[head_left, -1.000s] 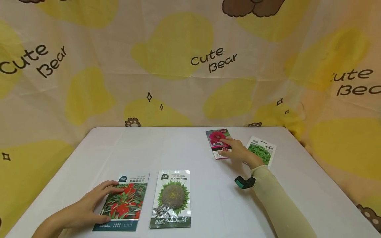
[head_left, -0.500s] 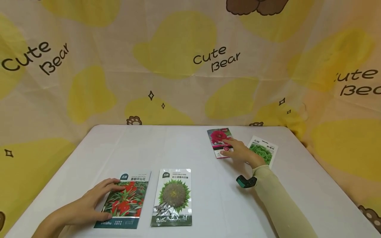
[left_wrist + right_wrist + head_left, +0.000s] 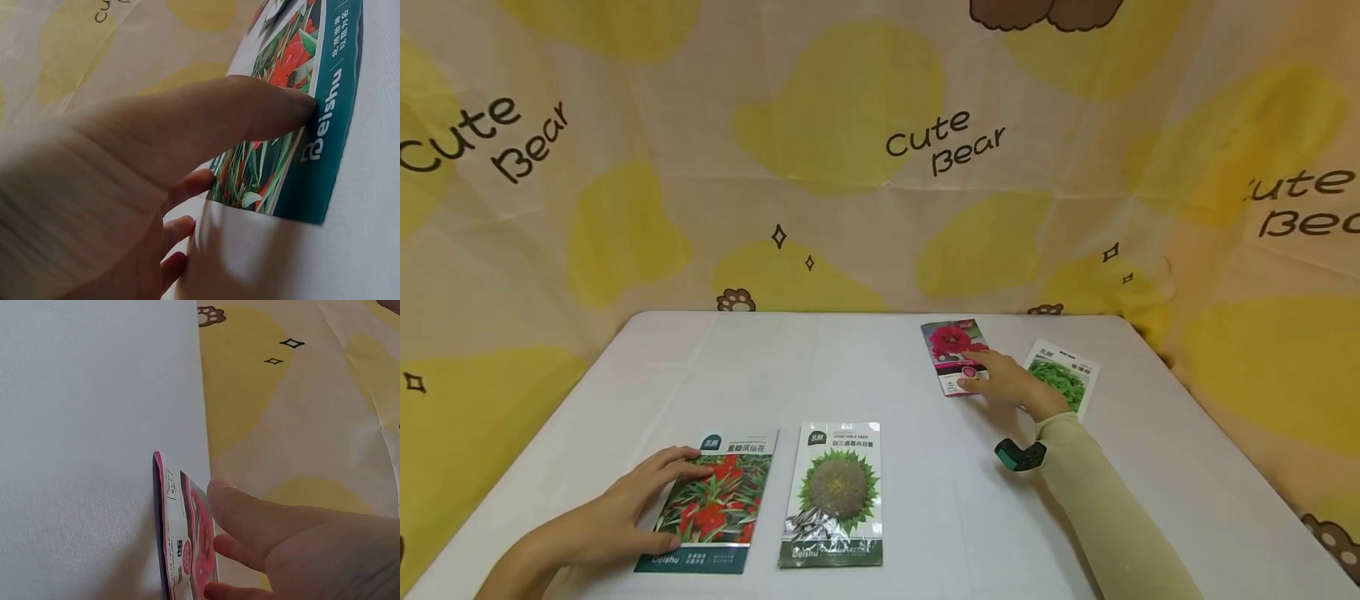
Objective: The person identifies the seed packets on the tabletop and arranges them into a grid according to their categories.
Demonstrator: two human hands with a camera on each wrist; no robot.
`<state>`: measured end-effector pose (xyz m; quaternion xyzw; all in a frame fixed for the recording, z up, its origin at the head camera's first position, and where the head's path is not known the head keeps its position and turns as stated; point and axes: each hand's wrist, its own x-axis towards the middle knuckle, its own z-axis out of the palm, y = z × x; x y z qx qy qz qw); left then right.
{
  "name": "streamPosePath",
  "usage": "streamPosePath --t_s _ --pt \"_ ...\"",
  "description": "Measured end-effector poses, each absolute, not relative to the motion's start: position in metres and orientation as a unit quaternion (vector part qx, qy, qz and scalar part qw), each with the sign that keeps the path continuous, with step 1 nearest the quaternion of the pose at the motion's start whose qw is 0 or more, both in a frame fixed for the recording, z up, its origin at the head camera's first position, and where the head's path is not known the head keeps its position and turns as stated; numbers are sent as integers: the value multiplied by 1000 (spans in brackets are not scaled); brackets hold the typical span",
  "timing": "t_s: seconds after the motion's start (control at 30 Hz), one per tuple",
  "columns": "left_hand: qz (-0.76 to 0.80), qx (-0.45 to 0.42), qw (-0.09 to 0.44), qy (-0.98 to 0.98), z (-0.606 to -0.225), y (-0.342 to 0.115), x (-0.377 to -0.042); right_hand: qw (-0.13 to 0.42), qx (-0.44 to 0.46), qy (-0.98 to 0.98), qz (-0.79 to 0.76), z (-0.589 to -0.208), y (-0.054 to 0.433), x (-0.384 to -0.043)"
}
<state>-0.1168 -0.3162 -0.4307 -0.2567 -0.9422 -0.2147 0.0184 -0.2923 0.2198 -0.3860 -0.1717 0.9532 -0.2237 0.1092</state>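
Note:
My left hand point(image 3: 621, 508) rests on a seed packet with red flowers point(image 3: 718, 508) at the front left, thumb and fingers spread over its left side. The left wrist view shows the thumb point(image 3: 269, 109) lying on the packet by its dark green band. At the back right, my right hand point(image 3: 1011, 383) lies over the right side of a seed packet with a magenta flower point(image 3: 951, 342). In the right wrist view its thumb point(image 3: 240, 509) and loosely bent fingers are at that packet's face. A sunflower seed packet point(image 3: 835, 496) lies flat beside the red-flower packet.
A white packet with green leaves point(image 3: 1060, 379) lies at the far right, partly hidden by the right hand and forearm. All the packets are on a white-covered table point(image 3: 790, 358). A yellow-patterned cloth point(image 3: 835, 108) hangs behind it.
The head view has shifted slightly, so the table and packets appear a little higher. Both hands stay on the same packets.

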Motion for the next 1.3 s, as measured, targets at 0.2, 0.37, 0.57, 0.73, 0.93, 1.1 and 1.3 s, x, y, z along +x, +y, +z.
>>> streamPosePath --t_s 0.2,0.37,0.57,0.73,0.93,1.1,1.3 --pt "-222 -251 4 -942 -427 -315 -118 100 -190 954 -211 -389 218 -291" --pt "-231 -253 -11 -940 -427 -313 -119 82 -191 962 -178 -392 216 -289" --pt "-242 -245 -28 -938 -425 -311 -118 71 -152 975 -144 -395 212 -287" --pt "-231 -249 -15 -941 -426 -311 -117 79 -146 971 -173 -397 212 -292" --pt "-222 -254 0 -941 -427 -314 -114 102 -158 965 -184 -398 215 -302" --pt "-220 -255 5 -942 -425 -314 -113 115 -155 963 -188 -395 215 -305" --pt "-223 -254 4 -941 -424 -314 -112 127 -149 962 -189 -392 212 -308"
